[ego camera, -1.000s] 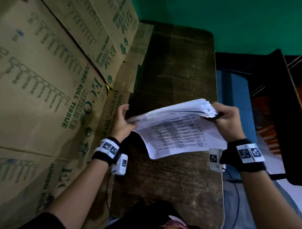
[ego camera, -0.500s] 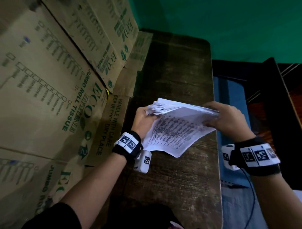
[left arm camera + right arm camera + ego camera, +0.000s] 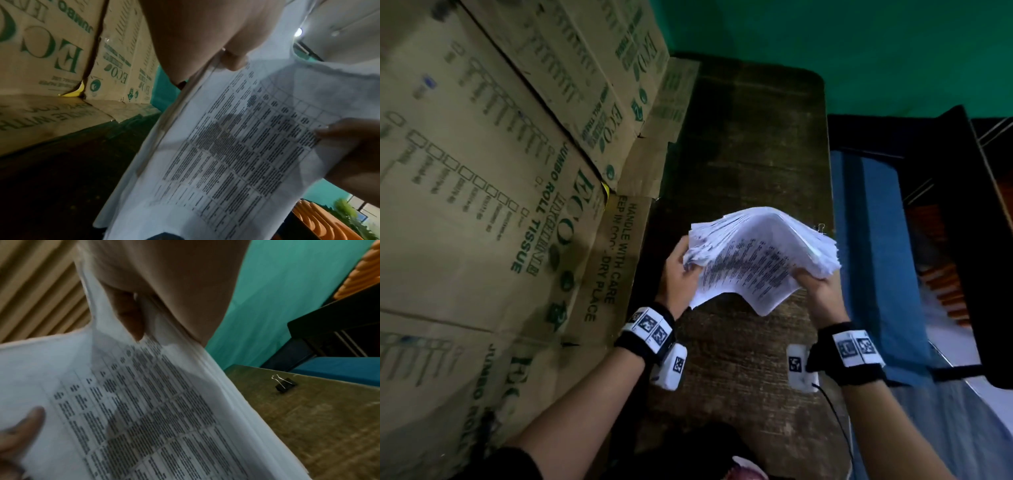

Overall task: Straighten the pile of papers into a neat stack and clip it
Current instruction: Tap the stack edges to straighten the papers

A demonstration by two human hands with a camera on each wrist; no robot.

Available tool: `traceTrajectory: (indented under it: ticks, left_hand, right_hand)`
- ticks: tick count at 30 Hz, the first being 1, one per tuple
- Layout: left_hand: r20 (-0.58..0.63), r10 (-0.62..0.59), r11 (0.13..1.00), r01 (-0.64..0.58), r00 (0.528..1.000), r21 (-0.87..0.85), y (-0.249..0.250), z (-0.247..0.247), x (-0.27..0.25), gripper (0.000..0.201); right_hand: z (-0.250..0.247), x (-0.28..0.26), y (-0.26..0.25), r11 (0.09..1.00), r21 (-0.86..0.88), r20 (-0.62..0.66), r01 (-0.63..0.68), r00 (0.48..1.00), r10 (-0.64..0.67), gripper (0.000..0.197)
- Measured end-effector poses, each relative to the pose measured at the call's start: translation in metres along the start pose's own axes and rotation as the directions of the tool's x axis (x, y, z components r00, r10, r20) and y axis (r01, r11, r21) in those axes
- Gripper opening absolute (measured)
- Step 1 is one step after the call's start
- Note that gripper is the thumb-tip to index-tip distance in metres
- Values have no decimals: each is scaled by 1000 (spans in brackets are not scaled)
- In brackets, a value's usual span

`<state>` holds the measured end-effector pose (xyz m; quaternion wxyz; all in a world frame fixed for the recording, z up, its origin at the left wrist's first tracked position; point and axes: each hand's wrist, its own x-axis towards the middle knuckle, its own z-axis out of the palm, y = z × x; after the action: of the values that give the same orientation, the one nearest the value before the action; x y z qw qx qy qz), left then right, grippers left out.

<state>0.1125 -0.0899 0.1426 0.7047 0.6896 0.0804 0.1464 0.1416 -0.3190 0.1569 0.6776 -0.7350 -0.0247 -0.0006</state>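
A thick pile of printed white papers is held up above the dark wooden table, bowed, with its edges fanned unevenly. My left hand grips its left edge, thumb on the printed sheet. Gripping the right edge is my right hand, its thumb lying on the top page. A black binder clip with wire handles lies on the table to the right of the pile; only its handles peek past the papers in the head view.
Stacked cardboard boxes printed with green lettering wall off the table's left side. A green wall stands behind. Right of the table are a blue surface and a dark frame. A cable hangs from my right wrist.
Both hands turned the pile: it went from lying wide between them to being tilted up with its fanned edges at the top. My right hand dropped from the top right to the lower right edge.
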Motion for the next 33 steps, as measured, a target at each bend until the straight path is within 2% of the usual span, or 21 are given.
traceTrajectory:
  ticks: [4, 7, 10, 12, 15, 18, 21, 23, 26, 28, 30, 33]
  left_hand:
    - [63, 32, 999, -33, 997, 28, -6, -13, 13, 33]
    - [97, -30, 998, 35, 995, -50, -5, -12, 21, 34]
    - [74, -55, 994, 62, 996, -94, -6, -16, 26, 33]
    - [103, -60, 997, 65, 993, -51, -9, -16, 28, 39]
    - [138, -143, 987, 151, 980, -52, -12, -13, 29, 43]
    - [131, -112, 990, 121, 985, -68, -15, -18, 33, 41]
    - [209, -174, 978, 194, 962, -75, -17, -10, 32, 52]
    - [165, -165, 978, 184, 972, -103, -18, -9, 33, 50]
    - [125, -78, 990, 92, 989, -109, -20, -15, 37, 49]
    - [130, -117, 991, 125, 985, -56, -19, -6, 38, 54]
    - [76, -121, 993, 121, 990, 8, -14, 5, 37, 41]
    - [-25, -19, 998, 21, 999, 58, -8, 4, 39, 24]
  right_hand:
    - [-9, 4, 7, 1000, -19, -89, 23, 996, -25, 42]
    - [1, 6, 2, 997, -49, -74, 57, 995, -61, 44]
    - [-8, 15, 5, 997, -32, -84, 66, 994, -68, 46]
    - [-12, 19, 11, 997, -68, -55, 25, 998, -29, 42]
    - [-9, 18, 15, 995, -96, -33, -19, 999, 16, 37]
    - [-15, 23, 16, 997, -71, -62, -11, 998, 7, 40]
    - [-5, 20, 17, 998, -30, -33, -64, 997, 63, 41]
    - [-5, 20, 17, 999, -26, -36, -40, 999, 39, 40]
    - [-13, 26, 17, 999, -45, -52, -16, 999, 14, 35]
    - [-4, 24, 14, 999, -39, -46, -9, 999, 7, 35]
    - [7, 26, 12, 998, -54, -68, 19, 997, -23, 33]
    - [10, 29, 4, 999, -3, -160, 47, 986, -47, 24]
